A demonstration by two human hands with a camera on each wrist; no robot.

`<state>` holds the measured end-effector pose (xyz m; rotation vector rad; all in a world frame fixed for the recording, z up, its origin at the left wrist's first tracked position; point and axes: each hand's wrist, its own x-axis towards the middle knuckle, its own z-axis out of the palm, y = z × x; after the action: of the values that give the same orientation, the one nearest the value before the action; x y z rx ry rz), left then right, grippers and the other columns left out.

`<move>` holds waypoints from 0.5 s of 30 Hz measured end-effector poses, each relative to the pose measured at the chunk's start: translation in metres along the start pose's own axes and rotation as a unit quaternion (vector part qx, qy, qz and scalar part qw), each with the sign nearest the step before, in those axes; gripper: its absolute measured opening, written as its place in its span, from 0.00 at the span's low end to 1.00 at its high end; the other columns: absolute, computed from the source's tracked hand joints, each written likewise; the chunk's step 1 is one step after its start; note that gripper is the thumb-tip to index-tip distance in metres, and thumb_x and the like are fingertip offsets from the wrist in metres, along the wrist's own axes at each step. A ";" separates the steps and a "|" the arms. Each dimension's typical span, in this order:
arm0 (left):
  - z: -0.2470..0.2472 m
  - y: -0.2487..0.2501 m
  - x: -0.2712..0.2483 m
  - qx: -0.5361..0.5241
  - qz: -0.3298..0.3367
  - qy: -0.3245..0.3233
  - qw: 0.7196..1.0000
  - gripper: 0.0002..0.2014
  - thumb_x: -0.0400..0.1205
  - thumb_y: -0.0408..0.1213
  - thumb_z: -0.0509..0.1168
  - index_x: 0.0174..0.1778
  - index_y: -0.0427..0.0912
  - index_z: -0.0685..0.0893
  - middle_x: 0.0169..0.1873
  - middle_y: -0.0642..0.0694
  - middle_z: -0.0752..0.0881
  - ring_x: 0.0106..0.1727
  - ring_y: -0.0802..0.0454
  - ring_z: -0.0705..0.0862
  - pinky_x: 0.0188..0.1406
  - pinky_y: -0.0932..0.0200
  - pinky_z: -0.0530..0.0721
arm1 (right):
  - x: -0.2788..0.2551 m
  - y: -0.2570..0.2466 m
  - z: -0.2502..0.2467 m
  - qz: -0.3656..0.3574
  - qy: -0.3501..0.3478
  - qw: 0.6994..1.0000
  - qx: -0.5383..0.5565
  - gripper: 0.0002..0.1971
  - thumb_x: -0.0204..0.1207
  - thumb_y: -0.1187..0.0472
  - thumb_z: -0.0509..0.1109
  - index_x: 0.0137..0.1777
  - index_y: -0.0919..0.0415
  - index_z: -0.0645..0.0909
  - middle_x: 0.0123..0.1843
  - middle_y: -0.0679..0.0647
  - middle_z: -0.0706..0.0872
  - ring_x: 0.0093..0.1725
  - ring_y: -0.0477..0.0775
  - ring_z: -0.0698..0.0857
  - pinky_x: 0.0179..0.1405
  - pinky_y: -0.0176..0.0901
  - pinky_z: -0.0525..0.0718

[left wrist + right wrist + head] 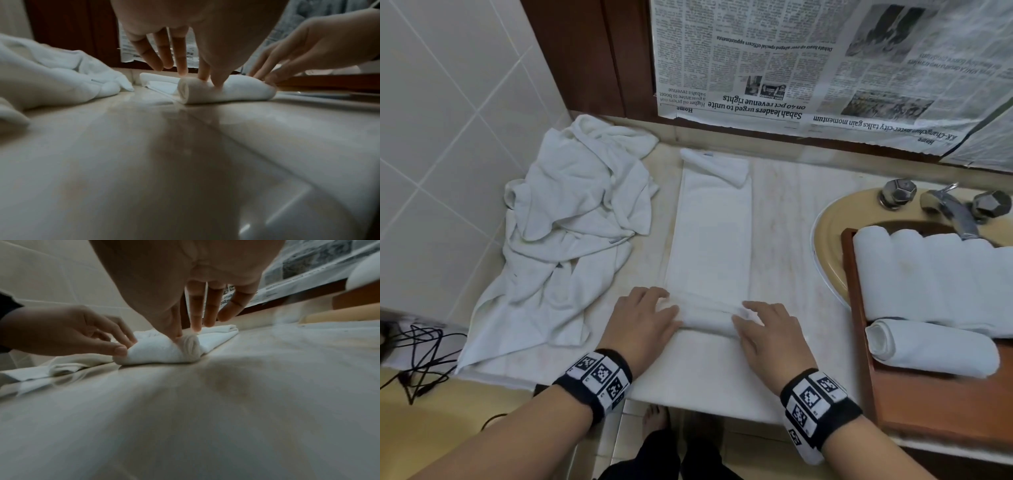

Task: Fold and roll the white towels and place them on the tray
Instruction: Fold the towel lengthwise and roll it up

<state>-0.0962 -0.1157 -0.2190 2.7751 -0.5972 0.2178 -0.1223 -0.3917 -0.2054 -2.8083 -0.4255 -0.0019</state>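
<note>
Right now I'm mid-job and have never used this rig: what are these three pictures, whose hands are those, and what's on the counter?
There is no machine: a person works with bare hands, wearing cameras. The big picture looks down from the head; the two low, dim ones look along each wrist at the fingers.

The left hand and right hand press straight fingers onto a half-rolled towel. Its near end is rolled; the rest lies flat on the marble counter, reaching away. The wrist views show the roll's spiral ends.

To the left lies a heap of crumpled towels. To the right a wooden tray sits over the sink and carries finished rolls. Newspaper covers the wall behind.
</note>
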 end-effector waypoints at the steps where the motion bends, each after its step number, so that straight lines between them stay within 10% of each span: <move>1: -0.001 -0.002 -0.001 0.011 0.023 -0.006 1.000 0.12 0.82 0.51 0.69 0.51 0.48 0.91 0.60 0.43 0.86 0.58 0.39 0.79 0.42 0.44 0.83 | -0.001 -0.002 0.000 -0.014 0.002 1.000 -0.021 0.14 0.69 0.57 0.83 0.56 0.50 0.90 0.67 0.54 0.88 0.55 0.63 0.85 0.40 0.57 0.85; 5: 0.001 -0.008 0.005 0.020 0.063 -0.058 0.996 0.21 0.71 0.46 0.83 0.57 0.41 0.90 0.66 0.40 0.87 0.67 0.38 0.82 0.51 0.43 0.86 | 0.006 -0.001 0.004 -0.014 -0.018 0.999 -0.049 0.19 0.67 0.50 0.82 0.57 0.53 0.88 0.70 0.50 0.87 0.57 0.61 0.85 0.39 0.55 0.82; 15: 0.009 -0.024 0.022 -0.041 0.088 -0.085 0.992 0.18 0.76 0.45 0.80 0.59 0.40 0.92 0.57 0.46 0.92 0.56 0.42 0.90 0.46 0.47 0.91 | 0.023 0.014 0.002 -0.004 -0.047 0.999 -0.002 0.18 0.66 0.49 0.83 0.58 0.43 0.90 0.56 0.31 0.90 0.45 0.54 0.81 0.39 0.43 0.71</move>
<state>-0.0652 -0.1061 -0.2292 2.6793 -0.8748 -0.0083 -0.0961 -0.3972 -0.2107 -2.8182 -0.4582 0.1271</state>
